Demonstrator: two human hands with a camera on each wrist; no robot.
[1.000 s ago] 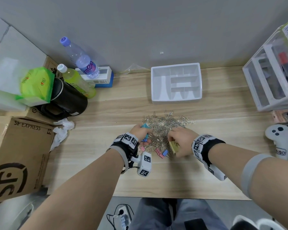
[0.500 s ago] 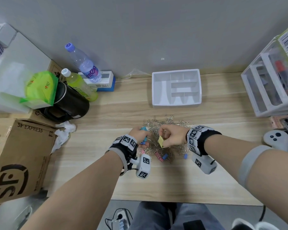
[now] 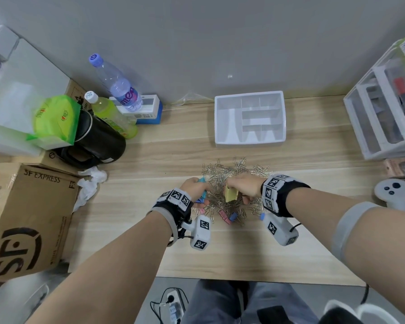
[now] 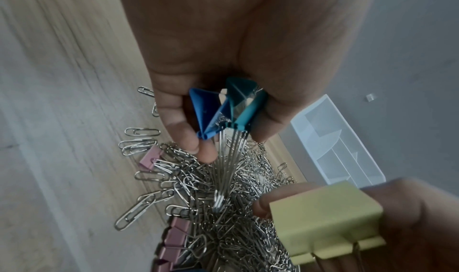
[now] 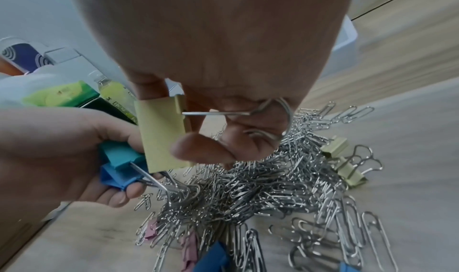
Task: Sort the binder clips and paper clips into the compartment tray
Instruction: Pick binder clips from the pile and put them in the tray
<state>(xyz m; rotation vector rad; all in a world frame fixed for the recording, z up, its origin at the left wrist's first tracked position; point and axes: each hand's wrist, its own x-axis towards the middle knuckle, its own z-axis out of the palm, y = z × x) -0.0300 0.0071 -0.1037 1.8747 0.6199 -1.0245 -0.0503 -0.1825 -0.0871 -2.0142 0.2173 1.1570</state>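
A heap of silver paper clips (image 3: 229,176) lies mid-table, with small pink binder clips (image 3: 224,215) and blue binder clips (image 3: 233,216) at its near edge. My left hand (image 3: 197,189) grips a blue and a teal binder clip (image 4: 223,107) together, wire handles hanging down. My right hand (image 3: 243,187) holds a large yellow binder clip (image 5: 161,133) just above the heap, close beside the left hand. More yellow binder clips (image 5: 347,170) lie at the heap's right side. The white compartment tray (image 3: 250,141) stands behind the heap and looks empty.
Left of the heap stand a black kettle (image 3: 94,141), bottles (image 3: 115,83), a green packet and an SF Express box (image 3: 26,220). A white drawer unit (image 3: 384,118) and a white controller (image 3: 395,195) are on the right. Bare wood lies between heap and tray.
My right hand lifted the yellow binder clip out of the heap's near side and brought it left, up beside my left hand. The left hand kept hold of its blue clips.
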